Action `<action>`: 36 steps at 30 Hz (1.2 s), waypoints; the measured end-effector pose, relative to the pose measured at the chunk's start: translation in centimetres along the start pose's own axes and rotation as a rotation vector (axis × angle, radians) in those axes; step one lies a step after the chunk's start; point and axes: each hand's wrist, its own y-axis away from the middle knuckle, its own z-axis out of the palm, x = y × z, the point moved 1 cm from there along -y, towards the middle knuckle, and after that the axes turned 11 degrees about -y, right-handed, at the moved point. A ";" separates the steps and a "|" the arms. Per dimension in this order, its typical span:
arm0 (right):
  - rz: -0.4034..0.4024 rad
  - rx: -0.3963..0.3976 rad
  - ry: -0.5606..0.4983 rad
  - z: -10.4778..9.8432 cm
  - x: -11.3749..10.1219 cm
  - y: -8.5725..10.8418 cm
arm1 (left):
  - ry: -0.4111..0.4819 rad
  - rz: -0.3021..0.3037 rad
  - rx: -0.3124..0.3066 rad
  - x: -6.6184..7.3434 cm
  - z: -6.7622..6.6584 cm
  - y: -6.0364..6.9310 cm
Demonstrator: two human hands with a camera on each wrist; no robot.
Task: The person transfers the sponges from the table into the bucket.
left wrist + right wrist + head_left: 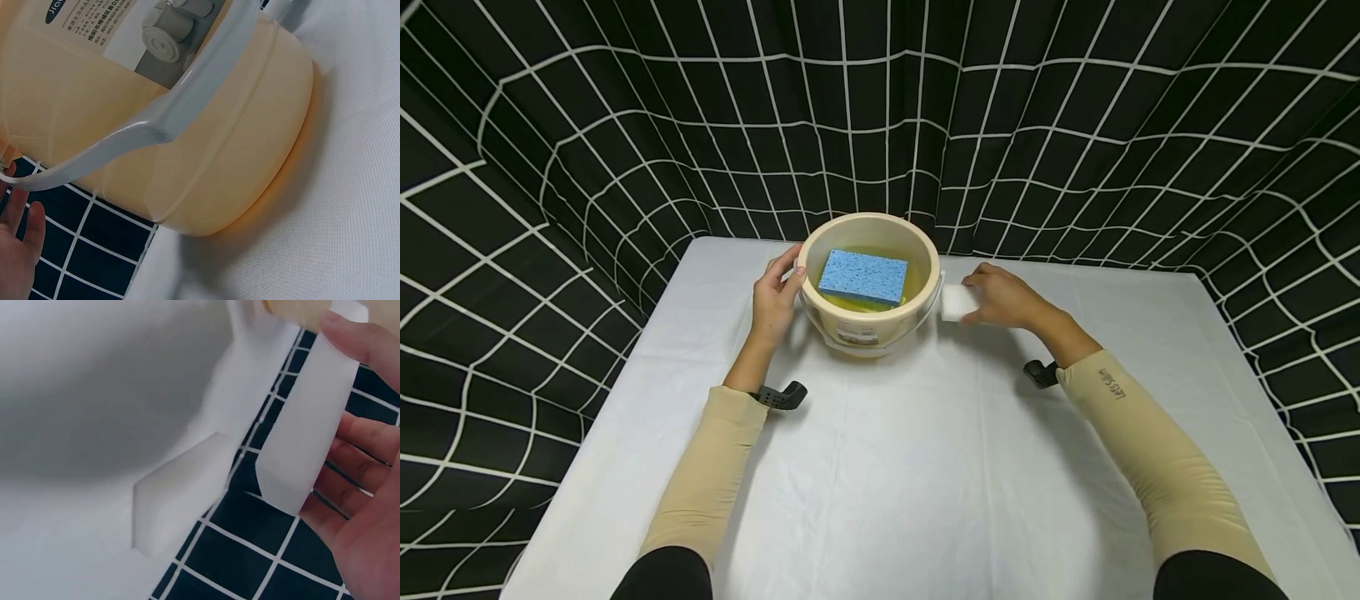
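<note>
A cream plastic bucket [868, 329] stands near the far side of the table with yellowish liquid [917, 275] inside. On the liquid lies a blue sponge [863, 276]. My left hand [775, 292] touches the bucket's left side near the rim, fingers fairly straight; the left wrist view shows only part of this hand [19, 250]. To the right of the bucket, my right hand [1003, 297] holds a white foam-like block [957, 302] between thumb and fingers. In the right wrist view, a second white block [181, 497] lies on the table below the held one.
A white cloth [880, 467] covers the table. The bucket's pale handle [887, 343] hangs down across its front, near a printed label [857, 333]. A dark curtain with a white grid [865, 108] surrounds the table's back and sides.
</note>
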 end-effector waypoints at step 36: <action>0.001 0.184 -0.026 -7.1 -3.6 0.5 | 0.010 -0.041 0.001 0.3 0.1 0.1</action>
